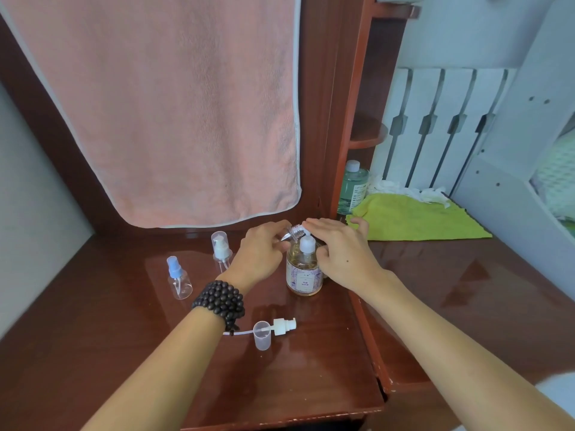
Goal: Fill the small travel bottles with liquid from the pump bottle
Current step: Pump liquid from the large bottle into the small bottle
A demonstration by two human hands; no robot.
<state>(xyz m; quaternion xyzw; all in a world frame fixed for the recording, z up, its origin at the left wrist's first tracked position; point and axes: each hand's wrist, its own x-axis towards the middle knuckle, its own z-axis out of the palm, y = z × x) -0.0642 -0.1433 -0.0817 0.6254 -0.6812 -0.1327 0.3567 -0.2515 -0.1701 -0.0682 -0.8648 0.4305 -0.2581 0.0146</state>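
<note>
- Nearest, below the two forearms, a loose pump head (pixel 281 326) with its thin dip tube lies flat on the wooden table (pixel 311 377); a small clear cap (pixel 262 335) lies on its side touching it.
- A dark bead bracelet (pixel 221 301) wraps the left wrist, just above that pump head.
- Well to the left of the left hand, a blue-topped spray bottle (pixel 178 278) stands upright and looks empty.
- Just beside the left hand's outer edge, a white-topped travel bottle (pixel 221 249) stands upright under a clear cap.
- The left hand (pixel 261 251) curls its fingers round an open clear travel bottle (pixel 291 233), tilted so its threaded neck points at the pump's spout.
- The pump bottle (pixel 305 273), holding amber liquid and bearing a pale label, stands between the two hands, which are close together over its top.
- The right hand (pixel 340 253) lies with straight fingers flat across the pump head, the thumb down beside the bottle's shoulder.
- Beyond the right hand, a yellow-green cloth (pixel 413 219) lies on the table, with crumpled white material behind it.
- A green bottle (pixel 353 188) with a white cap stands past the right hand's fingertips, in the shelf corner.
- Farthest, above the left hand, a pink towel (pixel 174 113) hangs down.
</note>
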